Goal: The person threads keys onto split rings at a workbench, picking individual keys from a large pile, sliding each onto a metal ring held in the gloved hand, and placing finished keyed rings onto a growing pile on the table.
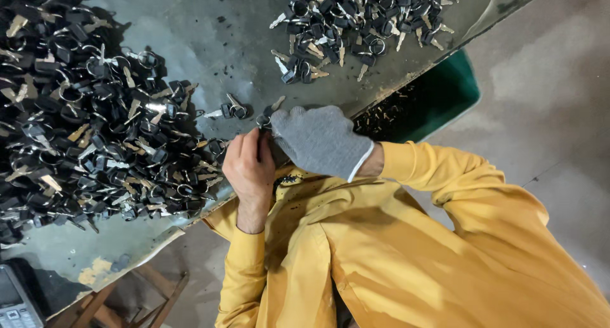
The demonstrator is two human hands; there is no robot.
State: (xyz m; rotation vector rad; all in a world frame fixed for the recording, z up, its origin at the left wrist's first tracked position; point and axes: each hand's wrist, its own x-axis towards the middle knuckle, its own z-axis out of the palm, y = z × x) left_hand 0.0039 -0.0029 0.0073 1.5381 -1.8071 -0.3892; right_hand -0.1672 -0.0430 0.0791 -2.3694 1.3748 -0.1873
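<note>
Both hands pinched on one black-headed key point(265, 117): bare left hand point(249, 166), gloved right hand point(318, 140). Small pile point(362, 20) sorted; large pile point(82, 125) left on counter point(210, 42).

A worn grey-green table point(190, 42) stands over a bare concrete floor point(553, 80).

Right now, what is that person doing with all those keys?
A person in a yellow shirt is working at the edge of a grey table. The bare left hand and the right hand, in a grey glove, meet over a small black-headed key on a ring, pinching it between them. A big heap of keys lies on one side, a smaller pile on the other, and a loose key pair lies just past the hands.
</note>
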